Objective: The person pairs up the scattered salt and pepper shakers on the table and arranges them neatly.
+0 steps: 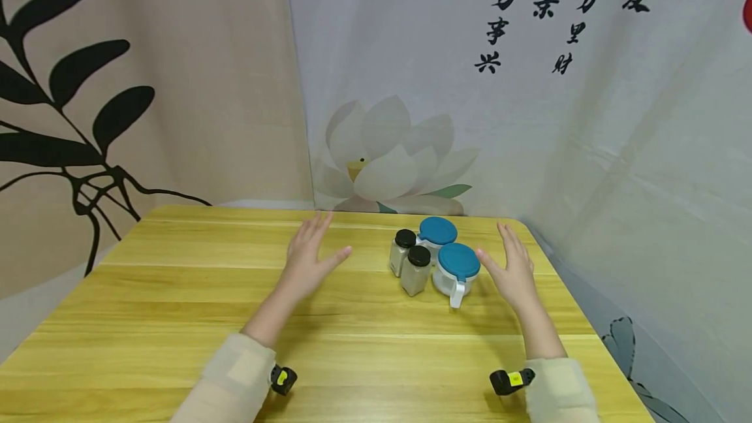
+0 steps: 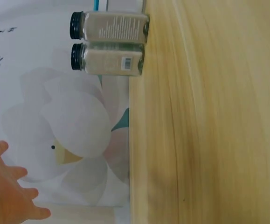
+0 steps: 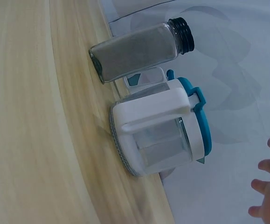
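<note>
My left hand (image 1: 307, 258) hovers over the table, left of a small cluster of containers, thumb spread and fingers extended, holding nothing. On the other side, my right hand (image 1: 512, 271) has its fingers spread beside the front seasoning pot (image 1: 459, 261), apart from it or nearly touching; I cannot tell. That pot has a blue lid, clear body and white handle pointing toward me. Behind it stands a similar blue-lidded pot (image 1: 438, 230), partly hidden. Two square glass spice bottles with black caps, one in front (image 1: 416, 277) and one behind (image 1: 397, 256), stand upright to the left of the pots.
The wooden table (image 1: 364, 358) has its far edge just behind the containers. A pale cloth backdrop (image 1: 587, 136) with a lotus print and black characters hangs behind it. Black wrist cameras are worn on the left wrist (image 1: 283, 379) and right wrist (image 1: 511, 381).
</note>
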`<state>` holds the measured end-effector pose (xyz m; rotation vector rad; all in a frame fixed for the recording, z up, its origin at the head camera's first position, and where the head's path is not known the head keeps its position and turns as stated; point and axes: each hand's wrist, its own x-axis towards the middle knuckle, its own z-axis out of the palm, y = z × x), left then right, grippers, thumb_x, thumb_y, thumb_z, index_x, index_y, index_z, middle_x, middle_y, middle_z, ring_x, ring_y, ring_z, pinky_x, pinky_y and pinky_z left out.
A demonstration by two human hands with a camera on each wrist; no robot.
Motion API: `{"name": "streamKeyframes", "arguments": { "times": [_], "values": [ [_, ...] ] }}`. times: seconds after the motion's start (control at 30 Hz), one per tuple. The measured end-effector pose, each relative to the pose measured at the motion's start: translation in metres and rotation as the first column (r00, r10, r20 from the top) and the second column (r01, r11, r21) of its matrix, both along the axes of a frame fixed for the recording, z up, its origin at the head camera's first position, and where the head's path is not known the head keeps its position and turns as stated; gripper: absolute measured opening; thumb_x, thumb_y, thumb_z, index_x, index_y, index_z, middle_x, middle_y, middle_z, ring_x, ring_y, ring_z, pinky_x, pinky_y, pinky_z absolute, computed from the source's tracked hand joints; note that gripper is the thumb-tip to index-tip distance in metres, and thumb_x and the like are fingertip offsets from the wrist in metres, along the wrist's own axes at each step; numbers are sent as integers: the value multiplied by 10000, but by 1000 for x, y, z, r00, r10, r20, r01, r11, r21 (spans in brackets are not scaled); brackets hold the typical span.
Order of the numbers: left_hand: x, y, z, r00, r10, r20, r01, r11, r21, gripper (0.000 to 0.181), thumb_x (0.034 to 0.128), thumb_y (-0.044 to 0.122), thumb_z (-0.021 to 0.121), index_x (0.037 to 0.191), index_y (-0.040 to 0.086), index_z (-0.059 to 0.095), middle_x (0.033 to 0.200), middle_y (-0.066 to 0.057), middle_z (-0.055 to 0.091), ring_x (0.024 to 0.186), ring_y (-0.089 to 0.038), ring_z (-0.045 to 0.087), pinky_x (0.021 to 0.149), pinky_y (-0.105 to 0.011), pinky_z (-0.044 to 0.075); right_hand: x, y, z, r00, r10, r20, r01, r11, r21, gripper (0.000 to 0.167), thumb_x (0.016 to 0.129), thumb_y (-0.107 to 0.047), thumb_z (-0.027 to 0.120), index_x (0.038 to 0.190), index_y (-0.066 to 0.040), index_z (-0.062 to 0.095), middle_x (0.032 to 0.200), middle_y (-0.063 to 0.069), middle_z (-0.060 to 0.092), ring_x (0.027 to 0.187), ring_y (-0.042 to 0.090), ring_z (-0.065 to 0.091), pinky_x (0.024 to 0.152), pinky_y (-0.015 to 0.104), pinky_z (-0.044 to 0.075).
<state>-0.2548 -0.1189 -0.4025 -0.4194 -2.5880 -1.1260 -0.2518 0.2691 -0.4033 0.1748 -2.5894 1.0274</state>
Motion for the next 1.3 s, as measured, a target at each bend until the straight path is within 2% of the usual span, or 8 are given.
{"name": "streamKeyframes", "arguments": {
  "times": [0.23, 0.47, 0.7, 1.13, 1.3],
  "values": [
    [3, 10, -4, 1000, 0, 8, 0, 999, 42, 794, 898, 531, 593, 1536, 248, 215, 1583, -28, 95, 1427, -358, 31, 1064, -647, -5, 0, 1, -6, 1000, 24, 15, -23, 999, -36, 787, 947, -415, 572, 1546, -133, 146, 1576, 169, 100, 1386, 487, 72, 1016, 710, 14],
    [5, 19, -8, 1000, 7, 4, -8, 998, 70, 799, 891, 543, 593, 1536, 260, 215, 1580, -49, 117, 1426, -361, 48, 1048, -676, 27, 1, 3, -10, 999, 19, 37, -16, 998, -64, 795, 938, -353, 605, 1548, -144, 141, 1578, 161, 91, 1404, 440, 65, 1007, 726, 65],
    [7, 30, -12, 1000, -11, 12, 10, 993, 120, 769, 902, 467, 626, 1531, 262, 235, 1579, -32, 126, 1428, -337, 55, 1056, -662, 32, 2, 3, -14, 998, 24, 54, -19, 996, -87, 820, 923, -357, 628, 1548, -149, 139, 1577, 166, 90, 1410, 421, 65, 1010, 721, 104],
    [7, 44, -20, 1000, -15, 23, 12, 987, 158, 786, 889, 491, 631, 1529, 252, 242, 1577, -7, 142, 1429, -317, 74, 1049, -670, 70, 0, 4, -25, 997, 34, 76, -23, 990, -140, 844, 919, -385, 628, 1553, -186, 108, 1580, 155, 74, 1418, 397, 59, 1012, 715, 127],
    [7, 48, -23, 999, -18, 28, 13, 984, 180, 794, 882, 501, 635, 1528, 252, 246, 1576, 3, 151, 1427, -310, 90, 1051, -665, 88, -1, 4, -28, 996, 42, 77, -27, 983, -181, 844, 921, -349, 639, 1553, -191, 102, 1585, 135, 70, 1421, 388, 57, 1029, 698, 116]
  ]
}}
